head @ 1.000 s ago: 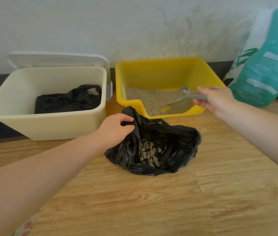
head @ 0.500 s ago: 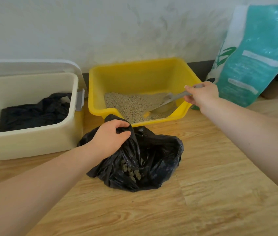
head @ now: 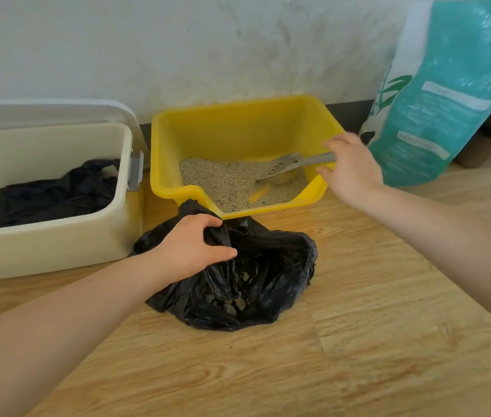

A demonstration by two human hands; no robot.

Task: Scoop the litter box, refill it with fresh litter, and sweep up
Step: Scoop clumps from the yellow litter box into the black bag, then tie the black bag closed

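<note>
A yellow litter box (head: 238, 121) stands against the wall, its floor partly covered with grey litter (head: 223, 182). A grey slotted scoop (head: 283, 168) lies with its head on the litter and its handle pointing at the right rim. My right hand (head: 352, 170) is at the end of the handle, blurred, with fingers spread and no grip that I can see. My left hand (head: 190, 245) grips the bunched edge of a black rubbish bag (head: 274, 266) on the floor in front of the box. Clumps of litter (head: 235, 303) lie inside the bag.
A cream bin (head: 57, 251) with its white lid raised stands to the left, with a black bag (head: 54, 194) inside. A teal and white litter sack (head: 448, 94) leans on the wall at the right. The floor is wood plank (head: 388, 341).
The scoop's head has come down onto the litter, and my right hand's fingers have loosened from the handle. My left hand keeps hold of the bag, which has closed a little over the clumps.
</note>
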